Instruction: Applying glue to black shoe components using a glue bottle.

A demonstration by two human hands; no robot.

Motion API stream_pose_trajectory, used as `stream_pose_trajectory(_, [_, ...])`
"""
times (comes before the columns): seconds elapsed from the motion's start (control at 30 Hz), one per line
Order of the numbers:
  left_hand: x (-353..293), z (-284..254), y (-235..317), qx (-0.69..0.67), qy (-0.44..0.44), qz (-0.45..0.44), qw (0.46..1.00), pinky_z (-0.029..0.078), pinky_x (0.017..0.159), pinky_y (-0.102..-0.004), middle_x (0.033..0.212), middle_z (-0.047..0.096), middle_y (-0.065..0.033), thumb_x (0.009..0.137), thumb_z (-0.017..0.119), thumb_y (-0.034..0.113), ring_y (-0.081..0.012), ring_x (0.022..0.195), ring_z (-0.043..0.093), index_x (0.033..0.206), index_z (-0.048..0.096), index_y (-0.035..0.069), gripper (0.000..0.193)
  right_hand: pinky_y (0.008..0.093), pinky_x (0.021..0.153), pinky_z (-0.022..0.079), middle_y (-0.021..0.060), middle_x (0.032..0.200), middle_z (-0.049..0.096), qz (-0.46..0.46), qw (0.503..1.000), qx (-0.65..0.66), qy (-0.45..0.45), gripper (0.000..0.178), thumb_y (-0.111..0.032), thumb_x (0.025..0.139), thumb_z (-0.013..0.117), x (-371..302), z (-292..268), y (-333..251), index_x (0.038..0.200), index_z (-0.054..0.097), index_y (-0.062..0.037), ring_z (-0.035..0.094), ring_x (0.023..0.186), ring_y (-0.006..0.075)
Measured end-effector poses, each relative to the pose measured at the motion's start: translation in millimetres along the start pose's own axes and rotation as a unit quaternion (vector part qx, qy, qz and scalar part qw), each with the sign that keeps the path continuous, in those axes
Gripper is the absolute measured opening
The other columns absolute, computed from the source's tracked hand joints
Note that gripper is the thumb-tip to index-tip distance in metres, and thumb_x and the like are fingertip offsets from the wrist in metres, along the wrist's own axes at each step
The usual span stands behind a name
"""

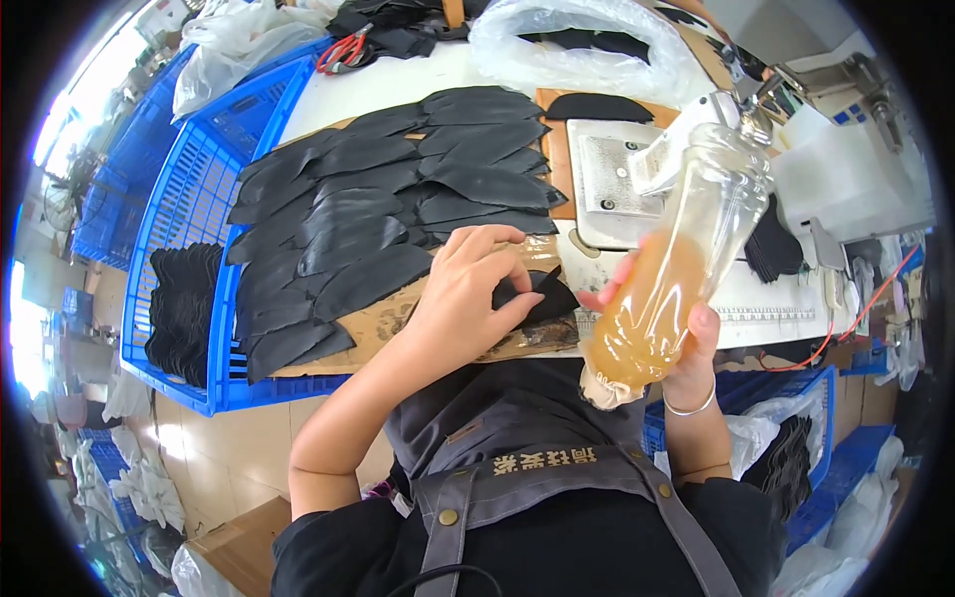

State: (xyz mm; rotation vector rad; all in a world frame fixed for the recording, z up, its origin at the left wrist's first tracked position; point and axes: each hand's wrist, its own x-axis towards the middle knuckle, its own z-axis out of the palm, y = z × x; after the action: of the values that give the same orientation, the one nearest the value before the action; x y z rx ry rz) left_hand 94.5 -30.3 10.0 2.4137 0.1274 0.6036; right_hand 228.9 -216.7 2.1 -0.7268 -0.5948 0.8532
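My right hand [702, 343] grips a clear plastic bottle [665, 284] partly filled with amber, glue-like liquid. The bottle is tilted, its cloth-covered mouth [609, 386] pointing down toward the near table edge. Just left of it, my left hand [463, 298] is closed, thumb and index finger pinching the edge of a curved black piece [555, 301] at the cardboard's near edge. Rows of overlapping, leather-like black pieces [353, 204] cover the cardboard [383, 323] beyond and left of that hand.
At left stands a blue crate [235, 363] beside a stack of wavy black pieces [184, 313]. A white machine [686, 144] with a metal plate [622, 184] occupies the right side. Red-handled scissors [343, 52] and a clear plastic bag [502, 45] lie at the back.
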Motion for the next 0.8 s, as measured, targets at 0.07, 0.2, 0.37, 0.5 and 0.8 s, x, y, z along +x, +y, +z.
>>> stream_pose_trajectory(0.07, [-1.9, -2.3, -4.1, -0.026, 0.024, 0.003, 0.999, 0.038, 0.089, -0.039, 0.111, 0.056, -0.0132, 0.07, 0.072, 0.011, -0.0318, 0.105, 0.049, 0.074, 0.058, 0.005, 0.016, 0.0438, 0.087, 0.049, 0.0205, 0.11, 0.053, 0.04, 0.999, 0.017, -0.028, 0.072, -0.038, 0.076, 0.064, 6.7, 4.3, 8.6, 0.129, 0.034, 0.0003, 0.059, 0.099, 0.0345])
stream_pose_trajectory(0.2, [-10.5, -35.6, -14.4, -0.102, 0.133, -0.077, 0.983, 0.04, 0.09, -0.0358, 0.11, 0.058, -0.0125, 0.071, 0.071, 0.008, -0.0279, 0.104, 0.051, 0.073, 0.059, 0.006, 0.013, 0.0453, 0.089, 0.048, 0.0197, 0.111, 0.052, 0.054, 0.998, -0.029, -0.001, 0.073, -0.039, 0.078, 0.061, 9.1, 2.3, 17.4, 0.132, 0.032, -0.0004, 0.059, 0.1, 0.0332])
stream_pose_trajectory(0.37, [-41.0, -123.5, -49.7, 0.009, 0.394, -0.14, 0.908, 0.043, 0.086, -0.0321, 0.11, 0.06, -0.0157, 0.075, 0.072, 0.012, -0.0234, 0.1, 0.058, 0.077, 0.063, 0.004, 0.012, 0.0536, 0.095, 0.042, 0.0132, 0.112, 0.049, 0.058, 0.998, -0.011, -0.031, 0.068, -0.044, 0.083, 0.055, 10.5, -6.0, 19.8, 0.135, 0.032, -0.0056, 0.056, 0.101, 0.0249])
stream_pose_trajectory(0.5, [-43.0, -180.5, -68.4, 0.408, 0.44, -0.061, 0.797, 0.037, 0.092, -0.0395, 0.11, 0.06, -0.0109, 0.074, 0.072, 0.017, -0.0297, 0.105, 0.052, 0.074, 0.064, 0.007, 0.013, 0.0517, 0.095, 0.043, 0.0174, 0.112, 0.05, 0.056, 0.998, 0.008, -0.01, 0.068, -0.043, 0.082, 0.056, 13.3, -3.9, 22.0, 0.133, 0.033, -0.0032, 0.057, 0.102, 0.029])
stream_pose_trajectory(0.8, [-47.5, -148.3, -182.5, 0.416, 0.197, -0.084, 0.884, 0.036, 0.092, -0.0418, 0.114, 0.059, -0.0103, 0.07, 0.073, 0.022, -0.0284, 0.112, 0.049, 0.07, 0.066, 0.009, 0.015, 0.0538, 0.094, 0.043, 0.0116, 0.108, 0.05, 0.059, 0.998, -0.029, -0.003, 0.07, -0.045, 0.082, 0.057, 10.3, -2.1, 13.8, 0.134, 0.031, -0.0059, 0.056, 0.098, 0.0237])
